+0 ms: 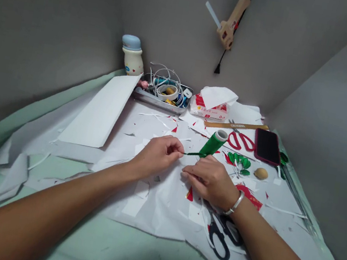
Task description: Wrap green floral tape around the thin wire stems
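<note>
A thin dark green strip (194,154) stretches between my two hands above the white paper. My left hand (161,152) pinches its left end between thumb and fingertips. At the other end, my right hand (210,178) has its fingers curled in, with the strip meeting the index finger; its grip is partly hidden. Just behind that hand a green spool (214,143) with a white core leans to the right, its lower end hidden, so I cannot tell whether the hand touches it. Black-handled scissors (220,240) lie below my right wrist, their blades partly covered.
Green leaf-shaped pieces (239,162), a tan round object (261,173), red-handled scissors (241,141) and a phone (267,146) lie right. A metal tray (158,101), tissue pack (208,108) and bottle (132,58) stand behind. Folded white card (99,113) lies left. A glue gun (231,24) hangs above.
</note>
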Tool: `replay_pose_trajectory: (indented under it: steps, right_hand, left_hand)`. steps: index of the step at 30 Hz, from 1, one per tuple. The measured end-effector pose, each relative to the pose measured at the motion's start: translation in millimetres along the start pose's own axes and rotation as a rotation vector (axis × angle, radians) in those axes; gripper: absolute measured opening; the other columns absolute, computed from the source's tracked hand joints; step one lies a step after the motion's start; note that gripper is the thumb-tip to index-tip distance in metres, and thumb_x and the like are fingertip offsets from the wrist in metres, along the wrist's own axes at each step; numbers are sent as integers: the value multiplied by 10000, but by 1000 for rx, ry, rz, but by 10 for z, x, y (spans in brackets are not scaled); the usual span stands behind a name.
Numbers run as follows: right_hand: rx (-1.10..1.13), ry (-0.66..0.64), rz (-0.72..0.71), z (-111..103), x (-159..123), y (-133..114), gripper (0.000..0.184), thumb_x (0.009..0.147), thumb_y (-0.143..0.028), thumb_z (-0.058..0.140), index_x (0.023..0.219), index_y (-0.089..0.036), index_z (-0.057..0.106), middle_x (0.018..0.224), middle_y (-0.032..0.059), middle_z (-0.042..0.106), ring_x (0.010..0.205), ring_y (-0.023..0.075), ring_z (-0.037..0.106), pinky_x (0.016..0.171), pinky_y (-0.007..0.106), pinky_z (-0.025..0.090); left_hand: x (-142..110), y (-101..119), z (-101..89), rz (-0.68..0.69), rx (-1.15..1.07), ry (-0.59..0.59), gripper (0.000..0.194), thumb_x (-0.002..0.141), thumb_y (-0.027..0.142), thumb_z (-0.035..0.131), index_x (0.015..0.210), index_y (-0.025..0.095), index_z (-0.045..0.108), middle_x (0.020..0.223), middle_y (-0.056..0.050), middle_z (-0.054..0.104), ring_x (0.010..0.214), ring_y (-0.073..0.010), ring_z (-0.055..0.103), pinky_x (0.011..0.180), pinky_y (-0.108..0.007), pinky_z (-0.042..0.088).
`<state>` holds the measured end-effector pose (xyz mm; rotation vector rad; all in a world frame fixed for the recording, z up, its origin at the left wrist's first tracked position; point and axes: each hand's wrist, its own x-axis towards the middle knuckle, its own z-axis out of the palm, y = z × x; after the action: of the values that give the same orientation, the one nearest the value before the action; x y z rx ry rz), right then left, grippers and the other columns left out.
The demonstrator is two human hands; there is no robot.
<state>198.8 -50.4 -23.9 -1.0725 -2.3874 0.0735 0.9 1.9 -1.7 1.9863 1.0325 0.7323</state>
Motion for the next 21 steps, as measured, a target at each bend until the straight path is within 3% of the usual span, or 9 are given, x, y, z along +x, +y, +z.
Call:
replay_pose_trajectory:
  steps: [2,5,8,11,16,21]
  right_hand:
    - [-41,30,-28,-33,3,-38,185,897,-257,521,879,-190,692,632,12,591,632,139,483,664,302,328]
    - [-28,114,15,-70,6,-24,178,896,-248,527,896,-189,696,615,8,586,620,140,465,653,304,322]
    - [56,188,115,-66,7,62,160,890,-244,550,869,-191,700,606,-1,603,592,128,474,657,297,345]
    - [156,180,185,-28,4,158,157,894,-248,554,863,-194,698,688,9,663,628,123,537,679,285,377]
    - [100,75,126,28,-1,149,149,887,-235,553,863,-205,697,730,15,679,673,134,552,697,286,373]
    - [-59,-7,-13,-11,-1,-13,196,908,-267,509,876,-196,690,640,10,595,642,139,486,676,303,335]
  left_hand:
    - [-15,-17,22,49,106,0,127,767,170,502,787,169,628,834,-37,618,728,-145,533,682,-279,411]
    - [-44,-8,47,143,185,-123,143,771,136,496,793,171,633,809,-30,609,721,-143,529,683,-273,403]
    - [-61,37,44,215,134,-289,142,774,120,511,811,174,637,817,-20,613,726,-131,530,683,-260,399]
    - [-55,86,14,185,-25,-349,115,780,140,528,812,173,633,813,-12,613,719,-117,533,677,-248,404]
    - [-12,86,-24,8,-194,-190,115,804,245,539,830,160,612,750,-5,590,667,-111,506,626,-243,399]
    - [-1,-6,13,-3,13,14,112,781,195,513,804,166,619,801,-25,609,701,-131,517,646,-263,403]
